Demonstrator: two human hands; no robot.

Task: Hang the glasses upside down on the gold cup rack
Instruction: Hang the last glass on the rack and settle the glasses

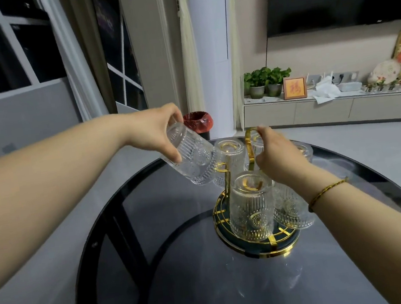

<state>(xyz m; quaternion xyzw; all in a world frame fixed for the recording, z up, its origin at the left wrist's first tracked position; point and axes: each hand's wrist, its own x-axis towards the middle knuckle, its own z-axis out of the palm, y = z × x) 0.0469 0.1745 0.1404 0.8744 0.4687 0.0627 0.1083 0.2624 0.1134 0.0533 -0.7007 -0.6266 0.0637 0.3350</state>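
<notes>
The gold cup rack point(259, 248) stands on a round dark glass table, on a dark tray with a gold rim. Several ribbed clear glasses hang upside down on its arms; the nearest glass point(250, 208) is at the front. My left hand point(155, 132) holds another ribbed glass point(192, 158), tilted mouth-down to the right, over a bare gold arm point(222, 168) at the rack's left. The glass's rim is close to that arm's tip. My right hand point(278, 153) grips the rack's gold top handle point(248, 134). A gold bracelet sits on that wrist.
The round table point(160, 273) has a black rim, and its edge curves round at left and back. A red-lined bin point(199, 123) stands on the floor behind. A low cabinet point(329, 108) with plants and ornaments runs along the far right wall.
</notes>
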